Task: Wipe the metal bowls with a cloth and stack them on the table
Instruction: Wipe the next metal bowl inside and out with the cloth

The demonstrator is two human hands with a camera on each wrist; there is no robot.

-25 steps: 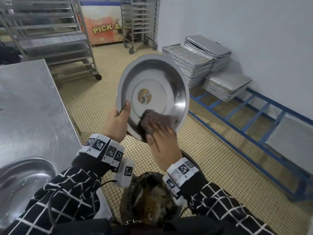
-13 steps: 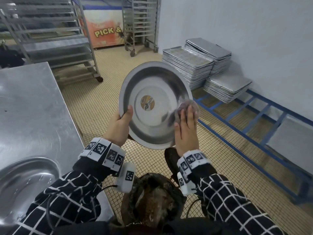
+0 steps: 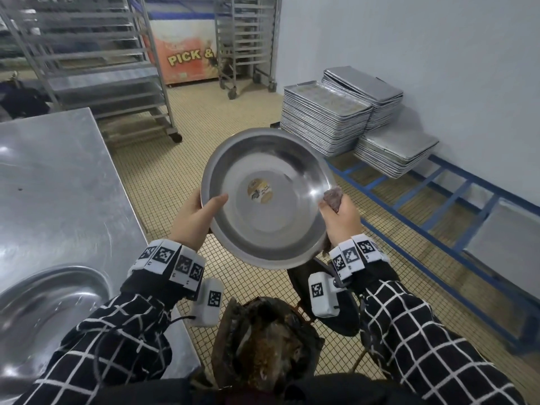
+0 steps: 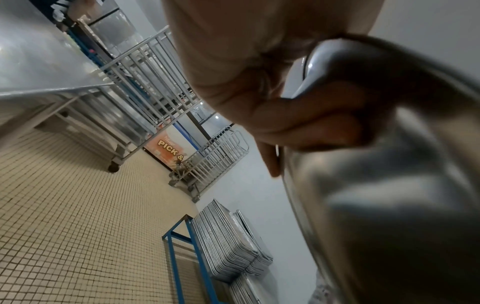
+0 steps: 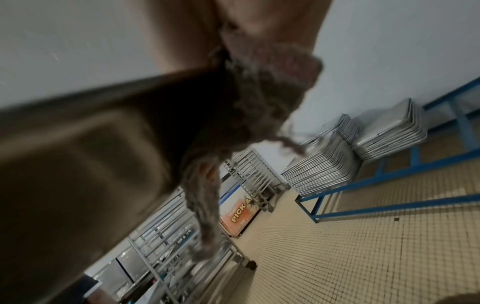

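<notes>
Left hand (image 3: pixel 193 220) gripped the metal bowl (image 3: pixel 267 200) by its rim — thumb inside | right hand (image 3: pixel 340 219) pinched the cloth (image 3: pixel 333 196) against the opposite rim — bowl tilted, airborne

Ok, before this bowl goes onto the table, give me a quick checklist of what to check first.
1. Left hand grips the bowl rim, thumb inside: ok.
2. Right hand holds the cloth at the right rim: ok.
3. Bowl inside wiped: cannot tell; a sticker remains at its centre.
4. Bowl underside wiped: cannot tell, blurred in the wrist views.
5. Another bowl on the table to stack onto: ok.
</notes>
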